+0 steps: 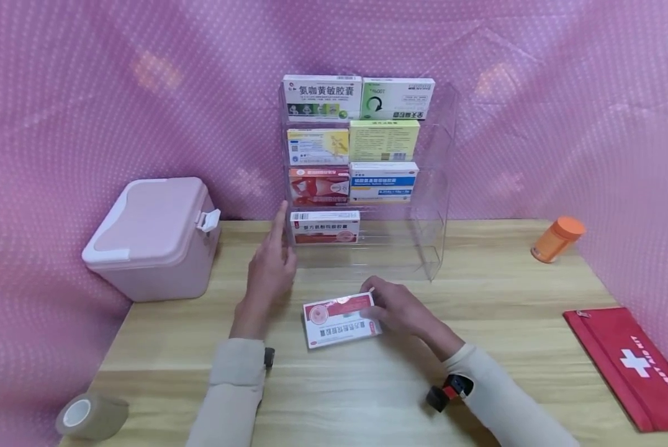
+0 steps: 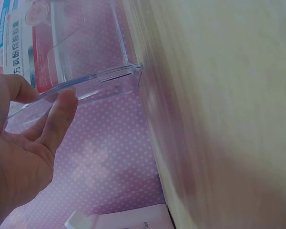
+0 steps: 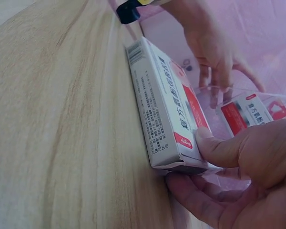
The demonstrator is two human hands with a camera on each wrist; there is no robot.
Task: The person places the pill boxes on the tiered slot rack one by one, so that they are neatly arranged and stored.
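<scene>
Medicine box (image 1: 341,319) lies flat near the middle of the desk (image 1: 367,397), pinched at its right end by the right hand (image 1: 398,308), thumb on top and fingers beneath. The left hand (image 1: 269,270), fingers straight and holding nothing, is raised beside the clear rack (image 1: 440,186), just left of the box. With so shallow an end grip, the box could be tipped or dropped when lifted.

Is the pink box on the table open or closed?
Closed. The pink box has its lid flat down, and the white latch on its side sits folded against it.
</scene>
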